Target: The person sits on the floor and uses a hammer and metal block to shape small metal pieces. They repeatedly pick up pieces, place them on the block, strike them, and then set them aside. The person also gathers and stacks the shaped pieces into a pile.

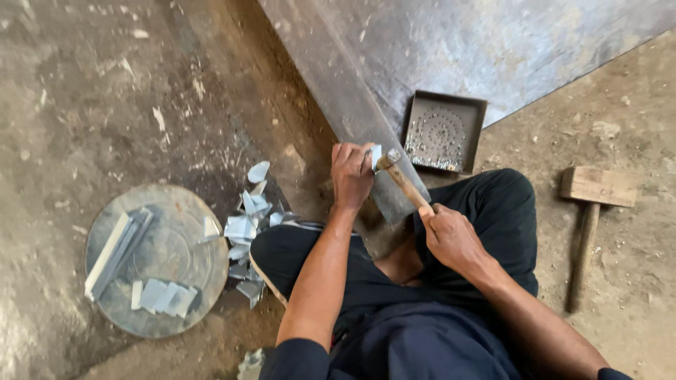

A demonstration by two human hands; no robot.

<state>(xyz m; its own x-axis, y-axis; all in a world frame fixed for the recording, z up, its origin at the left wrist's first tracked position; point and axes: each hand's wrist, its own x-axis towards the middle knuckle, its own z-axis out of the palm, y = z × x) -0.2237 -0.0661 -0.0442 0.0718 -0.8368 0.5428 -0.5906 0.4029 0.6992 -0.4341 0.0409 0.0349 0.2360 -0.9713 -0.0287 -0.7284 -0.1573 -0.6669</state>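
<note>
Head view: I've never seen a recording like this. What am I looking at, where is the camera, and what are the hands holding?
There is no machine here. The single picture comes from a camera on a person's head, looking down at their own arms and crossed legs as they sit on a dirt floor. The left hand pinches a small metal piece against a steel block. The right hand grips a small hammer by its wooden handle, head resting at that piece. Around them lie a square tray of tiny bits, a wooden mallet, a round metal disc carrying cut strips, and a pile of metal offcuts.
</note>
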